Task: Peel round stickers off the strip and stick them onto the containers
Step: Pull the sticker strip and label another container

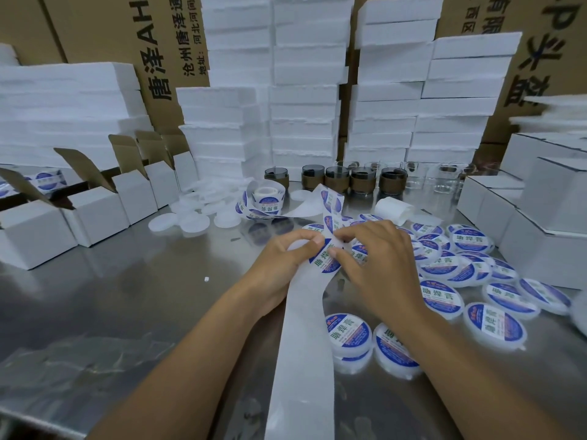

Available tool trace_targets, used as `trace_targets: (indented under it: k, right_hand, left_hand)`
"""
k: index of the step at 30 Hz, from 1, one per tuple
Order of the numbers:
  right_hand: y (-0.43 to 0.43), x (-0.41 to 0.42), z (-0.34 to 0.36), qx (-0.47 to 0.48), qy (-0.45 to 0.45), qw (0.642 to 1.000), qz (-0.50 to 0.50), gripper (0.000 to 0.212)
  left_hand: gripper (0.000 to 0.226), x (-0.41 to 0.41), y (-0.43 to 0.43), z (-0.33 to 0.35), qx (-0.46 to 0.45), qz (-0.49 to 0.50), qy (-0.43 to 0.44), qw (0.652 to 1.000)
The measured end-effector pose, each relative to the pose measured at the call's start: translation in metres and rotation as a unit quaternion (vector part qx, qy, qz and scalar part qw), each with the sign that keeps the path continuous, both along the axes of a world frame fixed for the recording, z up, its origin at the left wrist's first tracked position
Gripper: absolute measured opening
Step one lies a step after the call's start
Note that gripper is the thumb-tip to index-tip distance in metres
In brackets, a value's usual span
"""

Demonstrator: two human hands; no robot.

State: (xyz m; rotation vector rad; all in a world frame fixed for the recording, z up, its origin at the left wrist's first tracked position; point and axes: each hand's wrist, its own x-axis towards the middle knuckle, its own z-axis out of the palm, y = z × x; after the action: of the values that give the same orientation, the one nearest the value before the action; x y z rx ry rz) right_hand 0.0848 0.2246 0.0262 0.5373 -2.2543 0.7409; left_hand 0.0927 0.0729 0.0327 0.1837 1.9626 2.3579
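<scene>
- Pinching the strip (301, 360) from both sides, the two hands meet at one spot. The left hand (282, 262) has its fingers curled under the paper and its thumb pressed on top. The right hand (381, 268) closes its thumb and bent fingertips on the same strip.
- A round sticker (325, 260) — blue and white with green characters — sits on the strip between the two thumbs, and both touch it. Whether its edge has lifted cannot be told.
- The strip's long axis runs near to far. Bare white backing climbs from the near edge of the table (127, 296) up to the hands. Beyond them the sticker-bearing length rises, twists and bends left to a roll (265, 198) lying on the table.
- Shallow round white containers (441, 296), each already wearing a sticker, lie scattered right of the right hand and just beyond it, some overlapping. Two more sit between the strip and the right forearm.
- A small roll of plain white paper (394, 209) lies just past the right hand.
- Plain white lids (193, 220) are heaped left of the sticker roll, well apart from the left hand.
- Small white boxes (98, 214) with open brown flaps stand in a row on the left, and closed white boxes (540, 217) are stacked on the right.
- Glass jars (336, 182) line the far side — some dark, some clear.
- Behind them rise stacks of white foam slabs (301, 90) and brown cartons (111, 27) printed with characters.
</scene>
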Motion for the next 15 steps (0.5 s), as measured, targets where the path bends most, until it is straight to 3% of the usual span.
trace_targets:
  k: [6,15]
  right_hand:
    - [-0.0017,0.0003,0.0018,-0.001,0.002,1.0,-0.014,0.013]
    - [-0.0002,-0.0023,0.0,0.03,-0.041,0.999,0.001,0.009]
  left_hand:
    - [0.009,0.0006,0.0015,0.0004,-0.014,0.007,-0.001,1.0]
    - [0.021,-0.0037,0.0027,-0.0029,-0.071,0.099,0.03,0.992]
